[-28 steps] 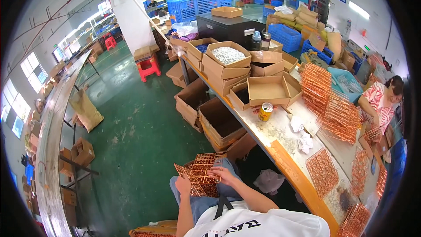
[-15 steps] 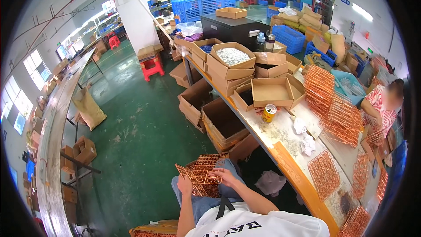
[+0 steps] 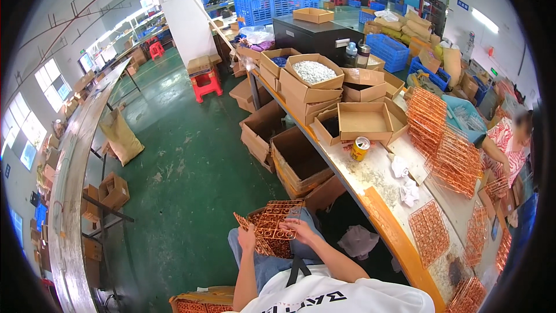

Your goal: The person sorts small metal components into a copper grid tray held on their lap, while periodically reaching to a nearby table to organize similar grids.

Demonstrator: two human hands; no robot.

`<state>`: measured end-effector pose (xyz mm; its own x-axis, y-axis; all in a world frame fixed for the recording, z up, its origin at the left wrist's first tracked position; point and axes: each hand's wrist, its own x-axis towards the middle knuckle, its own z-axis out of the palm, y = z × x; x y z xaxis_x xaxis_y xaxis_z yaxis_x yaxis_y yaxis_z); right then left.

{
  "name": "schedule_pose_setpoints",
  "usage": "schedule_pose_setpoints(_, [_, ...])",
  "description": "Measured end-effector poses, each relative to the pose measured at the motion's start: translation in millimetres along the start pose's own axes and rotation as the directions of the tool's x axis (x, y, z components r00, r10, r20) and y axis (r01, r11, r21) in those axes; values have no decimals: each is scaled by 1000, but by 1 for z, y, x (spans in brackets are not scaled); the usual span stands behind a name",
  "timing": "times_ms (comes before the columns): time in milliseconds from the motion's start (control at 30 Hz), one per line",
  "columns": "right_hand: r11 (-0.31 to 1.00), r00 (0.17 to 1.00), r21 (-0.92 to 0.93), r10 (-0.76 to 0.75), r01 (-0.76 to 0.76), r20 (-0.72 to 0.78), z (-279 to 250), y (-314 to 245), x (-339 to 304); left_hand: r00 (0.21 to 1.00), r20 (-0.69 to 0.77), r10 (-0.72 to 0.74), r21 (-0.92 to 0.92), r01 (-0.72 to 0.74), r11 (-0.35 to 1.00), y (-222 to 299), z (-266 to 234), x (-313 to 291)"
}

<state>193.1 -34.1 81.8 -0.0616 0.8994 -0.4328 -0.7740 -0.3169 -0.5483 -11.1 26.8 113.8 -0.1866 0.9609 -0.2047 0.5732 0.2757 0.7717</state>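
Observation:
Over my lap, my left hand is closed on the edge of a copper-coloured grid panel, which stands tilted up. My right hand grips the right edge of another copper-coloured grid panel, patterned with rows of small rings. The two panels come close together at the left; whether they touch, I cannot tell. Below them, more of the same copper-coloured pieces lie on my thighs, partly hidden by the held panels and my hands.
To my right runs a worktable carrying stacked grid panels, cardboard boxes and a yellow can. Open cartons stand beneath it. A carton of panels sits by my left side. A co-worker sits across the table.
The panel in my right hand has tilted and turned slightly, its upper edge now slanting. Both hands have stayed over my lap, and the whole view has shifted a little.

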Motion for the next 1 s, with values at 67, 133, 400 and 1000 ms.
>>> schedule_pose_setpoints(67, [1000, 1000, 3, -1, 1, 0, 0, 0, 0, 1000, -19, -15, 13, 15, 1000, 1, 1, -2])
schedule_pose_setpoints(133, [1000, 1000, 3, -12, 12, -9, -2, 1, -1, 999, -34, -27, 25, 28, 999, 4, 1, -3])
schedule_pose_setpoints(400, [1000, 1000, -2, -8, 8, 5, -1, 3, -4, 997, -35, 67, 50, -66, 997, -9, 0, -1])
schedule_pose_setpoints(1000, [1000, 1000, -22, -3, 3, -1, -2, 2, -3, 986, -98, 137, 85, -129, 988, 4, -10, -8])
